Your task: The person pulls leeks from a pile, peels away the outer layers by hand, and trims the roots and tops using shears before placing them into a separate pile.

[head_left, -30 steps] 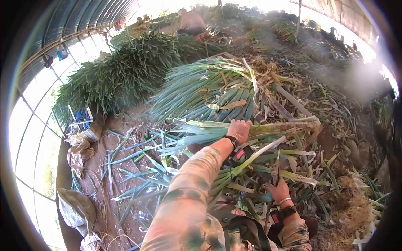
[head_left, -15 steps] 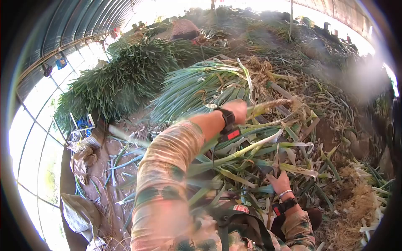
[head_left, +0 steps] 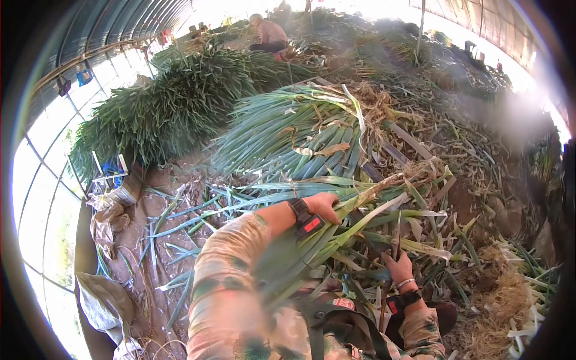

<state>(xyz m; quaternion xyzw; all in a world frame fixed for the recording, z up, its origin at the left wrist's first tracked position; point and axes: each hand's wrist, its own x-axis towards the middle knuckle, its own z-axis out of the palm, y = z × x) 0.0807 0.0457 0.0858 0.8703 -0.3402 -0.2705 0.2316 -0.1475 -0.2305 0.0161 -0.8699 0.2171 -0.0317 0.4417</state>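
Note:
My left hand [head_left: 324, 206] is closed around a green onion stalk [head_left: 375, 191], whose root end points up and right. Under it lie more loose green onions [head_left: 360, 225], their pale ends toward the right. Lower right, my right hand [head_left: 399, 267] is closed on a thin, upright, knife-like tool [head_left: 396, 231]; its lower part is hidden by the fingers. Beyond my hands rests a fanned pile of green onions [head_left: 288, 129], green leaves to the left and brown roots [head_left: 375, 108] to the right.
A long heap of leafy onions [head_left: 180, 102] stands at the left, with a crouching person [head_left: 268, 35] behind it. Trimmed roots [head_left: 501, 294] are heaped at lower right. A sack [head_left: 108, 306] lies by the left wall, and leaf litter [head_left: 456, 120] covers the ground at right.
My left hand has come down and slightly left with the green onion, which now lies lower over the loose stalks. The right hand has hardly moved. The person behind has raised their upper body.

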